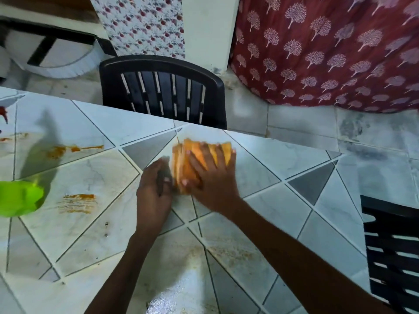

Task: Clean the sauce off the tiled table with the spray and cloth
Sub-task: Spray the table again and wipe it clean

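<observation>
An orange cloth (199, 155), folded into a thick pad, lies on the tiled table (283, 200) near its far edge. My right hand (213, 177) presses flat on top of it with the fingers spread. My left hand (154, 191) is curled at the cloth's left edge, and its thumb and fingers pinch that edge; blur hides the exact hold. Orange-brown sauce smears (77, 202) streak the tiles to the left, with another streak (74, 148) farther back. A blurred bright green object (18, 198), possibly the spray bottle, stands at the left edge.
A black plastic chair (163, 91) stands against the table's far edge, and another black chair (392, 250) is at the right. Red sauce (4, 113) shows at the far left. A wet patch (172, 295) glistens near me. A red patterned curtain (328, 53) hangs behind.
</observation>
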`<move>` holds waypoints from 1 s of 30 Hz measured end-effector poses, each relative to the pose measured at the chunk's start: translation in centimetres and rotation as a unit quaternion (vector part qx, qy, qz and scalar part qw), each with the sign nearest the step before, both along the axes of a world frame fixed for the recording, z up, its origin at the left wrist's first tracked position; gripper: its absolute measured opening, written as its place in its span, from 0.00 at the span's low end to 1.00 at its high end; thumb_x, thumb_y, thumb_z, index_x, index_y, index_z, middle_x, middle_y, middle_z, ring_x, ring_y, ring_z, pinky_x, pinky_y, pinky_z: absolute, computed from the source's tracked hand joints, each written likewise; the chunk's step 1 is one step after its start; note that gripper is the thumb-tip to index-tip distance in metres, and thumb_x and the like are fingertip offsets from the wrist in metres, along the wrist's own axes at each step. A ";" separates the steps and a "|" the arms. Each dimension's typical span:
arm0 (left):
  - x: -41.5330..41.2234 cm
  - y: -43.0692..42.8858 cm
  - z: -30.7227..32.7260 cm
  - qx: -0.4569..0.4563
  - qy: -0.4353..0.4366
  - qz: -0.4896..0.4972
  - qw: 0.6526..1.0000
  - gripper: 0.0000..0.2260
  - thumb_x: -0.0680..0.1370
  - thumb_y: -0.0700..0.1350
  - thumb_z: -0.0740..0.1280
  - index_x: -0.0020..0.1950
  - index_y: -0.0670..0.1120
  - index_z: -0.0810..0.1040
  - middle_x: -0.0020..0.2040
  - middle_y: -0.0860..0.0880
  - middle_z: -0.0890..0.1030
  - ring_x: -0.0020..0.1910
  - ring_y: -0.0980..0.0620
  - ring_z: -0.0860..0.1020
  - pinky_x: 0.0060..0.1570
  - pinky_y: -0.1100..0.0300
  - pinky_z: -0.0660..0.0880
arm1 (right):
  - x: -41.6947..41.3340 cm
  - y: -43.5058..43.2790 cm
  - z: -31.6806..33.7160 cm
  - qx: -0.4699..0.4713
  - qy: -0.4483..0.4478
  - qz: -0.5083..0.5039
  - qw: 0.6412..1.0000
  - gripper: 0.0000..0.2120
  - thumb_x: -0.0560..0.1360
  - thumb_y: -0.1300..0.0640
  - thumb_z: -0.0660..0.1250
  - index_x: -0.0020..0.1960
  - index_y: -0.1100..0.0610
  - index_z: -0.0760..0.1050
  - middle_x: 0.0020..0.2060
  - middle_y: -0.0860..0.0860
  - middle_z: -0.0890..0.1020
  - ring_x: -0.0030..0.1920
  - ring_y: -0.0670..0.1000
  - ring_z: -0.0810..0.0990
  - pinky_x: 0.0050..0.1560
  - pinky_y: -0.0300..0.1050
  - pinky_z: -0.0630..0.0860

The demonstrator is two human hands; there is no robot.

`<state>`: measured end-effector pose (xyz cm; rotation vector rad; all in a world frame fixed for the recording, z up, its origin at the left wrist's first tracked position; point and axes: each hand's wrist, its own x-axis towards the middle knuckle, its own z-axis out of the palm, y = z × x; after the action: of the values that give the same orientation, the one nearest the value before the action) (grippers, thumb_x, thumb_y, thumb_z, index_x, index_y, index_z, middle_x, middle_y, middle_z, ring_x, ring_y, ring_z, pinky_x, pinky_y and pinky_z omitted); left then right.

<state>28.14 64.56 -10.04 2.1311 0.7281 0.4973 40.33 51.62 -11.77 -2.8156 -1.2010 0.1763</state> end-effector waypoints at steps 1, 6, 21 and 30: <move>-0.3 0.6 -0.1 0.036 0.022 0.003 0.999 0.20 0.79 0.44 0.62 0.72 0.45 0.71 0.69 0.46 0.73 0.68 0.51 0.70 0.69 0.57 0.67 | -1.6 -2.2 0.0 0.003 0.006 0.029 1.000 0.35 0.77 0.28 0.50 0.80 0.44 0.58 0.81 0.53 0.56 0.79 0.64 0.53 0.73 0.72 0.47; -2.6 3.9 -2.3 0.193 0.181 -0.062 0.962 0.27 0.79 0.57 0.61 0.74 0.44 0.68 0.77 0.45 0.65 0.75 0.40 0.63 0.69 0.41 0.66 | -1.8 -12.6 -0.2 -0.010 0.024 0.008 1.000 0.36 0.76 0.27 0.49 0.80 0.41 0.56 0.81 0.49 0.55 0.80 0.62 0.54 0.75 0.71 0.48; -5.1 7.1 -1.1 0.069 0.147 -0.076 0.984 0.27 0.79 0.54 0.53 0.73 0.41 0.70 0.75 0.44 0.67 0.75 0.43 0.64 0.74 0.48 0.61 | -3.9 -3.1 -0.1 0.006 0.011 0.140 0.990 0.35 0.77 0.28 0.51 0.78 0.44 0.62 0.80 0.50 0.59 0.79 0.61 0.56 0.73 0.71 0.52; -6.3 7.5 -2.6 0.021 0.113 -0.071 0.991 0.23 0.82 0.47 0.50 0.76 0.44 0.66 0.78 0.50 0.60 0.79 0.47 0.56 0.77 0.49 0.51 | 3.3 8.6 -0.6 -0.018 0.007 -0.104 0.994 0.39 0.75 0.26 0.41 0.81 0.45 0.49 0.80 0.55 0.54 0.78 0.67 0.52 0.71 0.78 0.44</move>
<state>21.89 72.11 -12.60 2.2834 0.6883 0.1995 43.68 60.17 -12.37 -2.9400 -0.9015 0.2064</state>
